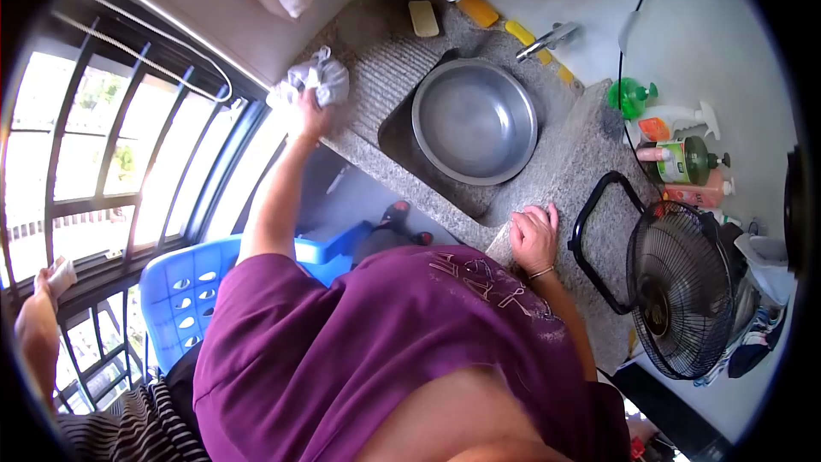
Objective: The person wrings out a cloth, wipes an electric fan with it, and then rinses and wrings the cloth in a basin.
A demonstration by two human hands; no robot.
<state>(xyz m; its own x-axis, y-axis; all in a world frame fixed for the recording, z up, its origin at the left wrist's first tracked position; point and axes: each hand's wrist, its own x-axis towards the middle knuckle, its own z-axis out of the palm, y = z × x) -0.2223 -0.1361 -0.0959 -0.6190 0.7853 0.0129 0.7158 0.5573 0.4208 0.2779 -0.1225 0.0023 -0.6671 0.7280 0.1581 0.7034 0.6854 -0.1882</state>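
My left hand (313, 118) grips a bunched white cloth (323, 77) at the left end of the stone sink, beside the ribbed washboard slope (389, 77). My right hand (534, 235) rests on the sink's front stone edge, fingers slightly bent and holding nothing. Between the two hands, a round metal basin (475, 122) sits in the sink's hollow, with no objects visible inside it. The tap (547, 41) reaches out from the wall above the basin's far side.
A black fan (680, 291) stands to the right, near several bottles (684, 162). Soap bars (423, 19) lie along the back ledge. A blue plastic chair (184, 291) is at left. Another person's hand (43, 308) holds a small pale object by the barred window.
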